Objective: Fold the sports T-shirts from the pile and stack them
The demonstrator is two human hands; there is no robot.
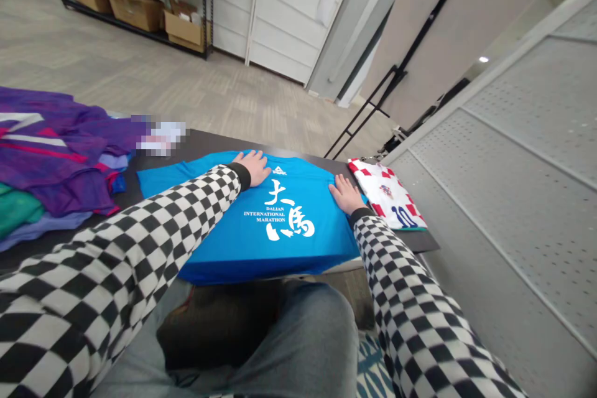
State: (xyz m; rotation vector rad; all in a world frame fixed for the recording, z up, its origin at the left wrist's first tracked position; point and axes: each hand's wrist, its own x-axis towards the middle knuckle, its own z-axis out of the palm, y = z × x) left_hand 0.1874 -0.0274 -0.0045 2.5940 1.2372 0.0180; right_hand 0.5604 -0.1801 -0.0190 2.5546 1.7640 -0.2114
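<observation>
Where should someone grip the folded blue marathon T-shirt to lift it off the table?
Probably the near folded edge of the blue T-shirt, from the person's side, fingers under, thumbs on top. That long straight edge lies at the rim of the dark table, so fingers should slip beneath; the left hand and right hand rest flat farther up.

purple jersey pile (60, 158), red-checked jersey (387, 196), cardboard boxes (135, 9) on metal shelving (208, 12)
</observation>
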